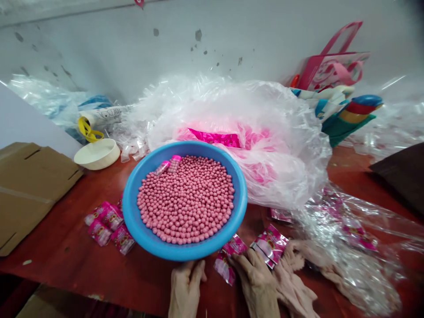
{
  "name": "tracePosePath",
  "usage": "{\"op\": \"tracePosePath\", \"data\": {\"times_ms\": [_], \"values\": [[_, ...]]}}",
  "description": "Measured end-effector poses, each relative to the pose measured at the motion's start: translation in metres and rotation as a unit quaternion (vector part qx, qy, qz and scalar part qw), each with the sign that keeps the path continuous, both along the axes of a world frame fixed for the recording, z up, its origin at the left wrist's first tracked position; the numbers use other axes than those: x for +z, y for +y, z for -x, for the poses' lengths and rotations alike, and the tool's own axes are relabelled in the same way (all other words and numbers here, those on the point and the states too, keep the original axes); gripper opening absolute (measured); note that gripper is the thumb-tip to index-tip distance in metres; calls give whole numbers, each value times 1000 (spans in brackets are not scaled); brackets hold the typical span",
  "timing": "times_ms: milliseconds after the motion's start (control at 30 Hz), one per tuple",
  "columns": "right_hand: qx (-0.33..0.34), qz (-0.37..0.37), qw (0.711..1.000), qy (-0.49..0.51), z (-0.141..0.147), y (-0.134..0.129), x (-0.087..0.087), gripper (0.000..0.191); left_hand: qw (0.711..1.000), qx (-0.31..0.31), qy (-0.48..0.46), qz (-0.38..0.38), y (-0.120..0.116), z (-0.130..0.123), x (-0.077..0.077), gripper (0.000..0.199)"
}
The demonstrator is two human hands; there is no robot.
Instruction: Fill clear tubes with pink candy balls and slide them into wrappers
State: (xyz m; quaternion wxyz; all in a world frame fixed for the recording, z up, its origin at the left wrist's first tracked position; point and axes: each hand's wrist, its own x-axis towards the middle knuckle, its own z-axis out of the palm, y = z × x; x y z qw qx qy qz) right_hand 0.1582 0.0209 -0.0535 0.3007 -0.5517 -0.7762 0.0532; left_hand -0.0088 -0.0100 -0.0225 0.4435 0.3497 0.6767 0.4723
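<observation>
The left hand (186, 289) and right hand (255, 282) rest with grips spread, holding nothing, just below the blue basin (132, 207) of pink beads (185, 198), the right beside pink sachets (234, 245).

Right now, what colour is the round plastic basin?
The round plastic basin is bright blue, seen best in the head view.

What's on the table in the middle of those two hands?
In the head view, pink sachets lie on the red tabletop between the left hand and the right hand.
</observation>
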Motion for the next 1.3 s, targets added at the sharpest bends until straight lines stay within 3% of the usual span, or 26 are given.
{"op": "tracePosePath", "data": {"times_ms": [300,500,600,667,733,767,833,1033,1233,1300], "values": [[35,-31,998,34,-9,-7,12,30,991,-73,108,6,11,-15,12,26],[43,-51,996,54,-16,-12,18,21,997,-71,16,-10,22,-30,19,5],[-37,-28,993,111,-17,-15,12,33,999,-26,-23,-13,22,-37,14,9],[-93,84,961,247,-16,-16,9,46,998,-2,-57,-11,21,-41,9,10],[-104,216,894,378,-13,-16,10,40,996,9,-90,-10,20,-44,3,11],[-96,260,868,412,-12,-16,12,32,995,12,-102,-10,20,-45,1,12],[-89,290,852,426,-9,-15,17,25,993,14,-119,-12,20,-46,-3,14],[-116,253,876,393,-10,-15,20,21,993,-14,-115,0,22,-50,-5,10],[-118,173,922,325,-15,-21,10,25,999,-27,19,0,25,-48,-11,12],[-127,153,932,302,-21,-21,6,27,998,-34,50,0,24,-47,-14,4]]}}
